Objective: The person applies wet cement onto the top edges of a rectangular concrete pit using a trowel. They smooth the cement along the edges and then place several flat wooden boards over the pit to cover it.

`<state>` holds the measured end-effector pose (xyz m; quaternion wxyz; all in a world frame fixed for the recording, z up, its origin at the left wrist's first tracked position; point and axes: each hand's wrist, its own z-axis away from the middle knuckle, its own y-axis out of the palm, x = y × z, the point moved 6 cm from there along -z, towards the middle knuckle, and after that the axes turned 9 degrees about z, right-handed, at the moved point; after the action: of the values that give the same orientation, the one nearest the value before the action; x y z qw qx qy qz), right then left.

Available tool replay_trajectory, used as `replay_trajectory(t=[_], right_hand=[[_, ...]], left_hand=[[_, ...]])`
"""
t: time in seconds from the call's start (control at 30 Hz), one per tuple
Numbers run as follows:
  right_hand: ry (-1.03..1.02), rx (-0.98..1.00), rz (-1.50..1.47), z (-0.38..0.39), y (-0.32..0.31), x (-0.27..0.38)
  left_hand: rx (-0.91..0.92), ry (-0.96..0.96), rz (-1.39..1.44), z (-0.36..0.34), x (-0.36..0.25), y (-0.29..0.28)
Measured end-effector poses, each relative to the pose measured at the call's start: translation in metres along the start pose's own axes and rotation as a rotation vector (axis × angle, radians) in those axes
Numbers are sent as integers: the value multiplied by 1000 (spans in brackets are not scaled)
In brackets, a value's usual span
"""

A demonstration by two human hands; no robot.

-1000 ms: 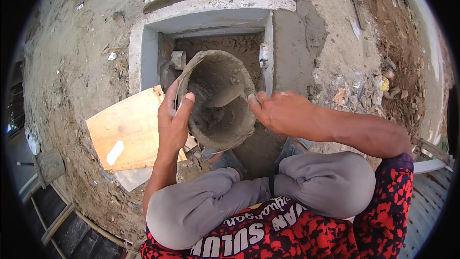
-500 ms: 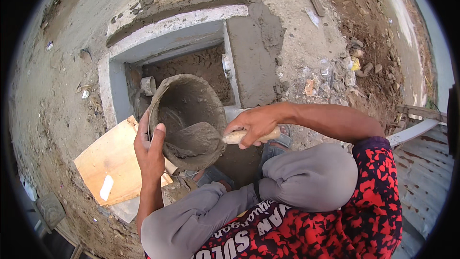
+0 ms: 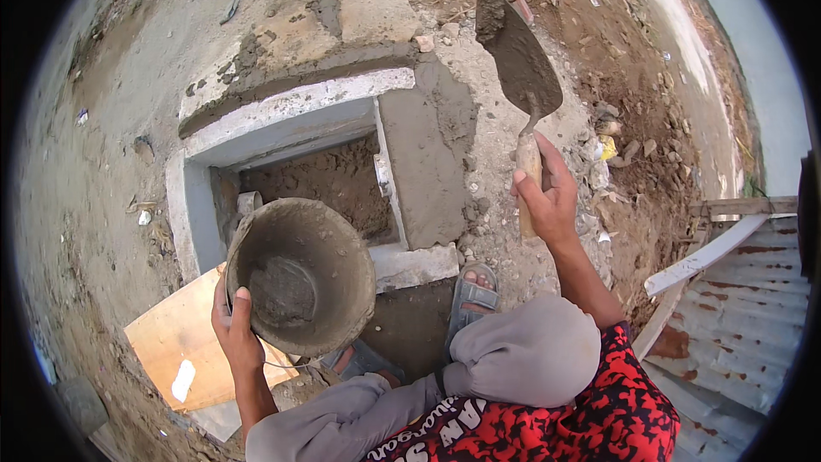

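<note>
My left hand (image 3: 235, 329) grips the rim of a grey, mortar-crusted bucket (image 3: 346, 278) from its left side. Wet mortar (image 3: 286, 291) lies in the bottom of the bucket, which tilts toward me. In my right hand (image 3: 550, 192) is the wooden handle of a trowel (image 3: 530, 73), its blade pointing away from me. Some mortar (image 3: 490, 15) clings to the blade's far end. Beyond the bucket is a rectangular masonry pit (image 3: 299, 90) with rough whitish edges and smooth grey inner walls. Fresh mortar (image 3: 423, 154) is spread flat along the pit's right side.
A pale wooden board (image 3: 184, 342) lies at the left of the bucket. A pipe end (image 3: 248, 203) shows inside the pit. Rubble and litter (image 3: 607, 150) lie on the right, near rusty corrugated sheets (image 3: 727, 308). My sandalled foot (image 3: 475, 295) stands by the pit's near edge.
The trowel has come out of the bucket and swung up and to the right in my right hand, with mortar on it. The bucket is held lower and more upright.
</note>
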<state>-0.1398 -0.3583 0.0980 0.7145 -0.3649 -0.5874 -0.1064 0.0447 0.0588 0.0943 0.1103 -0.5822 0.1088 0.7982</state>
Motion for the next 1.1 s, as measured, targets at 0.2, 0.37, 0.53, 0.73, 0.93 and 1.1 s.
replay_trajectory(t=[0.2,0.37,0.53,0.73,0.93,1.1], right_hand=[[-279,-409,648,-95,22,-73],[176,-147,428,-127,39,-125],[344,99,317,-122,32,-131],[379,307,257,-150,51,-139],[558,296,-66,-154,67,-143],[683,194,-170,-133,52,-155]], left_hand=[[14,27,-27,-1,-4,9],[-7,54,-49,0,-6,4],[-11,24,2,0,-2,0],[-15,22,-51,-2,-1,3],[-7,14,-26,-3,-3,2],[-7,22,17,-3,1,0]])
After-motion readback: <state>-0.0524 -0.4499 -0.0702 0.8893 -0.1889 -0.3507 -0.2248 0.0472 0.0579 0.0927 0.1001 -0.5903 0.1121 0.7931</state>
